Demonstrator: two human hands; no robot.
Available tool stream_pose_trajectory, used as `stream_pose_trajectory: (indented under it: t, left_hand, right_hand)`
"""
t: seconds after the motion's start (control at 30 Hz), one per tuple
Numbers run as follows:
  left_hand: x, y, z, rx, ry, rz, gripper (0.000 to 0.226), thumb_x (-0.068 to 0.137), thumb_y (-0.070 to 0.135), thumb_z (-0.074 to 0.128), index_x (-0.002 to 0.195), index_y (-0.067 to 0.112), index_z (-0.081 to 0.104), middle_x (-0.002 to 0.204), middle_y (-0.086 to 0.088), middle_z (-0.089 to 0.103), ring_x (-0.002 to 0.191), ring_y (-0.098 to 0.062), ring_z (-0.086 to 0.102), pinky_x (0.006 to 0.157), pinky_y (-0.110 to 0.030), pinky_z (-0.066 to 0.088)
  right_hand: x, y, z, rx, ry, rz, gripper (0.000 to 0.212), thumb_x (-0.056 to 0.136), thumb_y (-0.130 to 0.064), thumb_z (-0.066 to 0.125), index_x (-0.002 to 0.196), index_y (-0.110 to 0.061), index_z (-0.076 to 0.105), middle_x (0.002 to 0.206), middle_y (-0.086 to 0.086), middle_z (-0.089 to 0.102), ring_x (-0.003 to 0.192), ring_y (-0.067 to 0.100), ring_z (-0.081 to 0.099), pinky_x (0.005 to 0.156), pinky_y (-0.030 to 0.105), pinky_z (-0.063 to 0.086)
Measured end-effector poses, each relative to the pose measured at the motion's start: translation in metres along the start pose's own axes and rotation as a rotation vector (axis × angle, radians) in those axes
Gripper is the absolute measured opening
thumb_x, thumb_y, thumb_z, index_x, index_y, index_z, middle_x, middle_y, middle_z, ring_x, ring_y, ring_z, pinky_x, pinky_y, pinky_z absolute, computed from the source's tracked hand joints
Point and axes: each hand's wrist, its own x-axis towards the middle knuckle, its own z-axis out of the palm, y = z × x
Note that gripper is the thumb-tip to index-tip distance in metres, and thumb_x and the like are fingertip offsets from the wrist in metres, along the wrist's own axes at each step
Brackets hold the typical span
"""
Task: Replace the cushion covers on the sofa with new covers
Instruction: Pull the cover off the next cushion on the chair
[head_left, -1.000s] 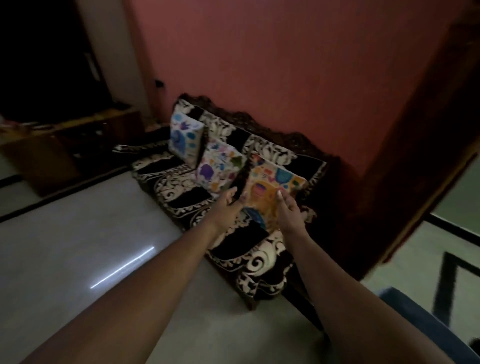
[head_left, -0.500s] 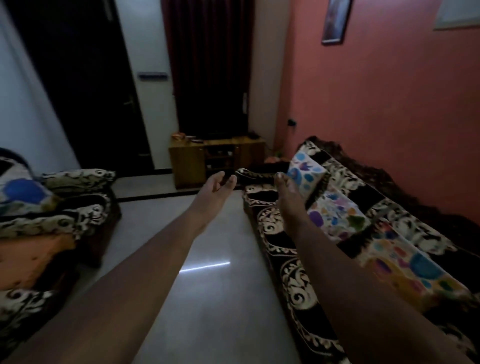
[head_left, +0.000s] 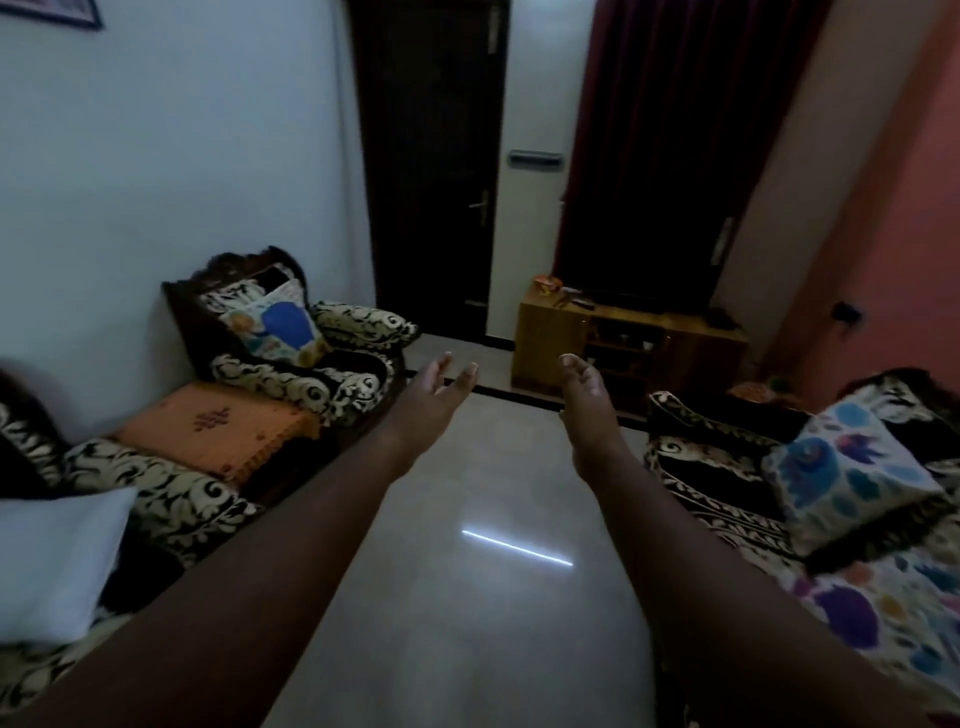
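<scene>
My left hand (head_left: 434, 397) and my right hand (head_left: 584, 400) reach forward over the bare floor, fingers straight, holding nothing. At the right stands the black-and-cream patterned sofa (head_left: 711, 467) with a colourful printed cushion (head_left: 852, 478) leaning on it and another printed cushion (head_left: 883, 608) at the frame's lower right. At the left, an armchair (head_left: 332, 379) holds a cushion with a blue shape (head_left: 278, 327). A plain white cushion (head_left: 52, 566) lies on a second patterned seat at the near left.
An orange cloth-covered stool or table (head_left: 218, 431) sits between the two left seats. A wooden cabinet (head_left: 623, 343) stands at the far wall beside a dark door (head_left: 431, 156) and a dark red curtain (head_left: 665, 130). The shiny floor (head_left: 467, 571) runs between the seats.
My view has swung left, away from the sofa cushions and toward the room's far end. Both hands have left the orange printed cushion and now hover over the floor.
</scene>
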Motion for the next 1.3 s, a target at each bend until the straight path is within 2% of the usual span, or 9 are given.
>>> stream_pose_trajectory:
  t: [0.13, 0.2, 0.3, 0.4, 0.47, 0.57, 0.77, 1.0, 1.3]
  left_hand:
    - [0.042, -0.029, -0.035, -0.061, 0.088, -0.037, 0.107, 0.066, 0.084, 0.068, 0.153, 0.028, 0.039, 0.155, 0.002, 0.044, 0.139, -0.013, 0.047, 0.117, -0.043, 0.04]
    - [0.064, -0.042, -0.056, -0.057, 0.112, -0.05, 0.091, 0.082, 0.07, 0.065, 0.155, 0.023, 0.037, 0.157, 0.0, 0.042, 0.141, -0.013, 0.044, 0.116, -0.035, 0.038]
    - [0.107, -0.068, -0.093, -0.027, 0.154, -0.059, 0.072, 0.098, 0.051, 0.059, 0.156, 0.018, 0.033, 0.154, -0.001, 0.044, 0.129, -0.008, 0.051, 0.098, -0.021, 0.045]
    - [0.145, -0.085, -0.13, -0.047, 0.216, -0.072, 0.061, 0.101, 0.043, 0.057, 0.153, 0.019, 0.036, 0.133, 0.003, 0.054, 0.093, 0.008, 0.058, 0.067, -0.009, 0.05]
    - [0.169, -0.094, -0.158, -0.089, 0.241, -0.088, 0.068, 0.095, 0.053, 0.061, 0.15, 0.022, 0.037, 0.13, 0.006, 0.057, 0.1, 0.005, 0.06, 0.077, -0.011, 0.052]
    - [0.201, -0.109, -0.201, 0.001, 0.26, -0.121, 0.113, 0.063, 0.093, 0.061, 0.15, 0.024, 0.041, 0.147, -0.001, 0.053, 0.13, -0.015, 0.053, 0.111, -0.041, 0.046]
    - [0.27, -0.135, -0.264, 0.058, 0.257, -0.18, 0.111, 0.067, 0.09, 0.058, 0.154, 0.025, 0.037, 0.158, -0.003, 0.042, 0.141, -0.022, 0.044, 0.115, -0.053, 0.039]
    - [0.367, -0.178, -0.294, 0.094, 0.283, -0.226, 0.087, 0.087, 0.07, 0.056, 0.157, 0.023, 0.031, 0.163, -0.004, 0.033, 0.146, -0.021, 0.037, 0.118, -0.046, 0.036]
    - [0.506, -0.233, -0.321, 0.045, 0.371, -0.338, 0.081, 0.092, 0.06, 0.056, 0.158, 0.023, 0.028, 0.165, -0.007, 0.029, 0.147, -0.024, 0.035, 0.105, -0.034, 0.039]
  right_hand:
    - [0.045, 0.018, 0.052, -0.021, -0.089, 0.035, 0.047, 0.101, -0.049, 0.051, 0.14, -0.023, 0.047, 0.131, -0.005, 0.054, 0.128, 0.014, 0.048, 0.11, 0.04, 0.039]
    - [0.068, 0.028, 0.082, -0.012, -0.133, 0.063, 0.038, 0.101, -0.049, 0.052, 0.132, -0.027, 0.048, 0.121, -0.012, 0.056, 0.123, 0.011, 0.049, 0.109, 0.038, 0.039]
    - [0.104, 0.044, 0.133, 0.003, -0.198, 0.075, 0.03, 0.101, -0.047, 0.053, 0.125, -0.03, 0.047, 0.113, -0.02, 0.054, 0.11, 0.0, 0.05, 0.101, 0.032, 0.04]
    - [0.138, 0.057, 0.183, 0.007, -0.255, 0.094, 0.03, 0.102, -0.046, 0.053, 0.126, -0.028, 0.047, 0.113, -0.019, 0.055, 0.104, -0.007, 0.049, 0.085, 0.025, 0.041]
    - [0.162, 0.066, 0.218, 0.012, -0.275, 0.124, 0.028, 0.102, -0.044, 0.052, 0.125, -0.028, 0.047, 0.111, -0.02, 0.055, 0.101, -0.008, 0.049, 0.083, 0.022, 0.041]
    - [0.196, 0.076, 0.264, 0.008, -0.272, 0.138, 0.025, 0.103, -0.041, 0.052, 0.124, -0.026, 0.049, 0.109, -0.019, 0.057, 0.098, -0.008, 0.052, 0.079, 0.02, 0.042]
    - [0.261, 0.1, 0.33, 0.012, -0.324, 0.169, 0.031, 0.104, -0.038, 0.052, 0.13, -0.021, 0.049, 0.109, -0.021, 0.057, 0.094, -0.012, 0.054, 0.076, 0.017, 0.041]
    - [0.362, 0.155, 0.381, 0.01, -0.395, 0.225, 0.057, 0.097, -0.05, 0.057, 0.143, -0.018, 0.045, 0.135, -0.004, 0.057, 0.115, -0.001, 0.052, 0.079, 0.021, 0.04]
    - [0.521, 0.21, 0.44, -0.011, -0.508, 0.304, 0.057, 0.099, -0.047, 0.056, 0.147, -0.017, 0.043, 0.139, 0.001, 0.053, 0.125, 0.013, 0.049, 0.082, 0.021, 0.042]
